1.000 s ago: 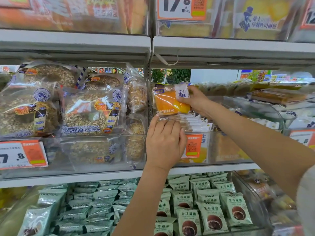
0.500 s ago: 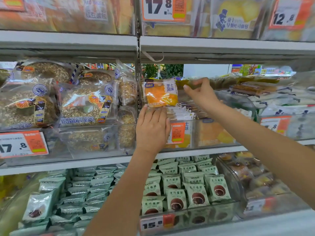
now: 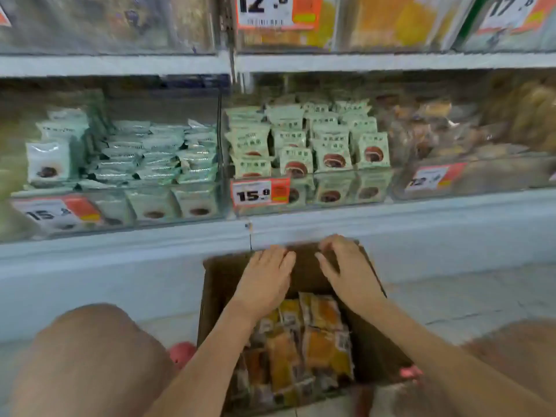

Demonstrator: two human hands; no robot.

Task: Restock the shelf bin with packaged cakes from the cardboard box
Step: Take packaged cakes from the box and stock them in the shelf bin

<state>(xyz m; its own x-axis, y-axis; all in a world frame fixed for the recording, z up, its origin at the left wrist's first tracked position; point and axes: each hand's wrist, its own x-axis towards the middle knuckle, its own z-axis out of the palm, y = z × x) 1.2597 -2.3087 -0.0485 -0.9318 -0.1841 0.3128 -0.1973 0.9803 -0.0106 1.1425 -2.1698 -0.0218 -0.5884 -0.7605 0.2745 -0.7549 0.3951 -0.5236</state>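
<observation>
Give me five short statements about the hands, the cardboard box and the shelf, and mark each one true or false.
1. Both hands are over the open cardboard box. True.
2. The left hand grips a packaged cake. False: its fingers lie straight and hold nothing.
3. The box still holds orange packaged cakes. True.
4. The box stands on a shelf. False: it stands on the floor, below the shelf.
5. The price tag in front of the green packets reads 15.8. True.
</observation>
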